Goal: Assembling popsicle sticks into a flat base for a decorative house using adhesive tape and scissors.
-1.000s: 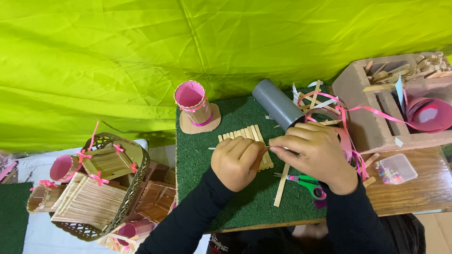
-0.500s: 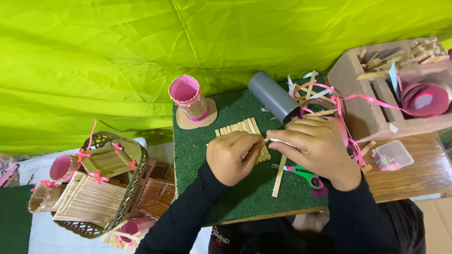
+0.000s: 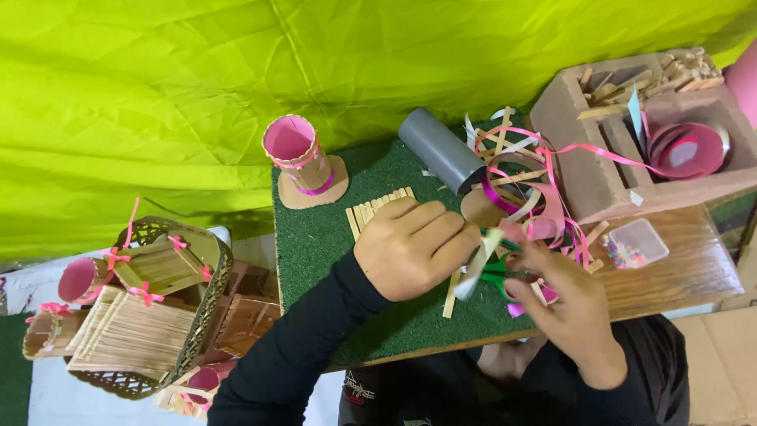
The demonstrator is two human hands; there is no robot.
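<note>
Pressing my left hand (image 3: pixel 412 248) flat, fingers together, I hold down the row of wooden craft sticks (image 3: pixel 378 208) on the green mat (image 3: pixel 315 237) covering the table (image 3: pixel 686 268). A second ago my right hand (image 3: pixel 561 293) sat up against the left over the sticks; now it has swung out to the right. Its fingers are curled loosely beside the green-handled scissors (image 3: pixel 497 272), though whether they grip anything I cannot tell. Both forearms reach in from below.

Green mat (image 3: pixel 331 237), pink cup (image 3: pixel 296 154), grey tube (image 3: pixel 440 148)
</note>
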